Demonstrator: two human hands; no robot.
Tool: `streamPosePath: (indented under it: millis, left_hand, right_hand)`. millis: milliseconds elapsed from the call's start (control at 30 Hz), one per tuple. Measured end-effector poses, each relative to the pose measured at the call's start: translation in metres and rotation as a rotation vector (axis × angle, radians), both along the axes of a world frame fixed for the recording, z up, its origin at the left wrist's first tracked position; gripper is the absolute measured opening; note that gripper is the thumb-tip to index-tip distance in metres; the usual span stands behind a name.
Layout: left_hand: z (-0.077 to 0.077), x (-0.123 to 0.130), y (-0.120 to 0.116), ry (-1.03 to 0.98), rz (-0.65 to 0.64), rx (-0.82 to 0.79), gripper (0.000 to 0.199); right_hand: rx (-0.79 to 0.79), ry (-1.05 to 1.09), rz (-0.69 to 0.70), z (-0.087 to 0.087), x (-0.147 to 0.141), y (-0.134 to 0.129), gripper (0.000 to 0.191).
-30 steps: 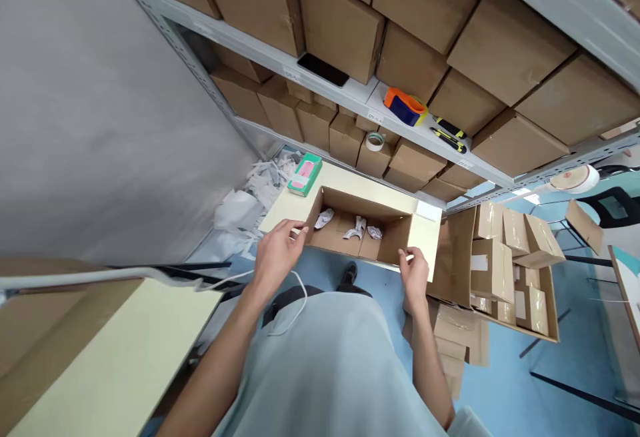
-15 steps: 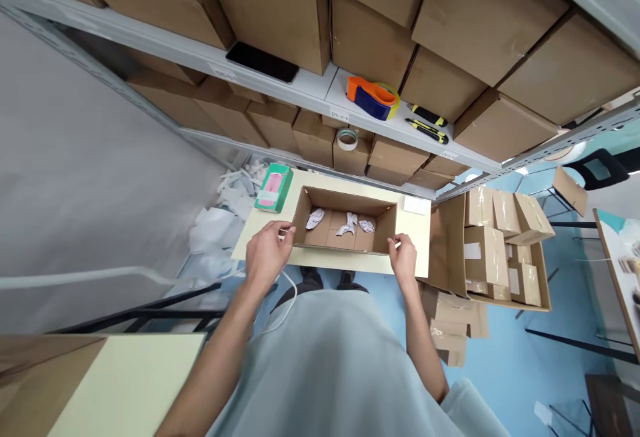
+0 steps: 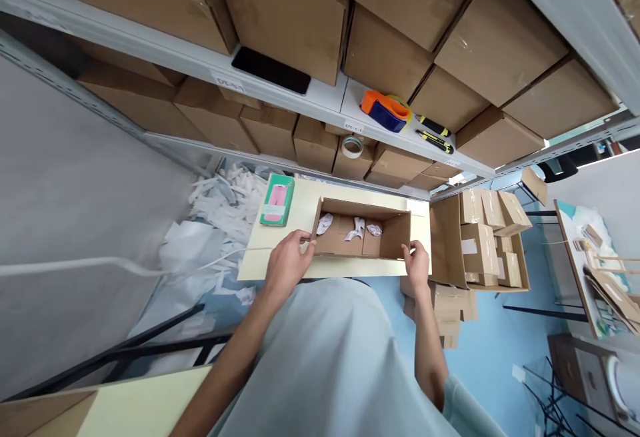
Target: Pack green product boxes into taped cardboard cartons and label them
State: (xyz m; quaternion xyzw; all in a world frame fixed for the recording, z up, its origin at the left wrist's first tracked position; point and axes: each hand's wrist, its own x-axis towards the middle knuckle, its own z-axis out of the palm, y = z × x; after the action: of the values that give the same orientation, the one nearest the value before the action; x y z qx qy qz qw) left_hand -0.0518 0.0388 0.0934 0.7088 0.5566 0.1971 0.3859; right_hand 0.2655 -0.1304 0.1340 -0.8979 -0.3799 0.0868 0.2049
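Note:
An open cardboard box (image 3: 363,208) stands on the pale yellow table (image 3: 253,260), with three crumpled pieces of white paper (image 3: 356,228) on its bottom. My left hand (image 3: 290,258) grips the box's near left corner between thumb and fingers. At the near right corner, my right hand (image 3: 416,260) pinches the box's edge. To the left of the box lies a green box with a pink front (image 3: 277,201). A small white item (image 3: 417,208) is behind the box's right end.
A shelf (image 3: 325,99) ahead carries cardboard boxes, a black phone (image 3: 271,70), an orange and blue tape dispenser (image 3: 385,110) and cutters (image 3: 435,140). Right of the table stands a large carton (image 3: 447,237) of small boxes. White scraps (image 3: 227,200) lie left.
The view has shifted. The open box and both hands holding it have moved right along the table, widening the space between it and the green box.

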Motion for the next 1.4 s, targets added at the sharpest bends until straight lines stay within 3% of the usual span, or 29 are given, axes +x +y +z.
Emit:
streamPosePath:
  millis: [200, 367, 567, 767, 933, 1100, 1300, 1400]
  left_hand:
    - [-0.004, 0.0, 0.01, -0.076, -0.059, -0.009, 0.044]
    - [-0.004, 0.011, 0.027, -0.101, -0.093, 0.022, 0.058]
    - [-0.001, 0.024, 0.038, -0.108, -0.112, 0.032, 0.042]
    - [-0.001, 0.028, 0.032, -0.131, -0.043, 0.011, 0.045]
    - [-0.006, 0.026, 0.036, -0.111, 0.118, 0.096, 0.047]
    - [-0.02, 0.019, 0.044, -0.079, 0.294, 0.115, 0.053]
    - [-0.05, 0.021, 0.071, -0.001, 0.592, -0.123, 0.078]
    - [-0.067, 0.023, 0.09, 0.022, 0.678, -0.246, 0.088]
  right_hand:
    - [-0.035, -0.225, -0.181, 0.021, -0.02, 0.0, 0.058]
    - [-0.019, -0.2, -0.146, 0.034, -0.028, 0.001, 0.047]
    - [-0.072, -0.186, -0.116, 0.027, -0.025, 0.009, 0.04]
    - [-0.056, -0.149, -0.081, 0.031, -0.018, 0.018, 0.039]
    - [0.095, -0.114, 0.04, 0.054, -0.011, 0.037, 0.041]
    - [0.209, -0.047, 0.253, 0.07, -0.016, 0.08, 0.039]
    - [0.235, 0.058, 0.457, 0.07, -0.06, 0.134, 0.04]
    - [0.214, 0.105, 0.535, 0.075, -0.087, 0.15, 0.038]
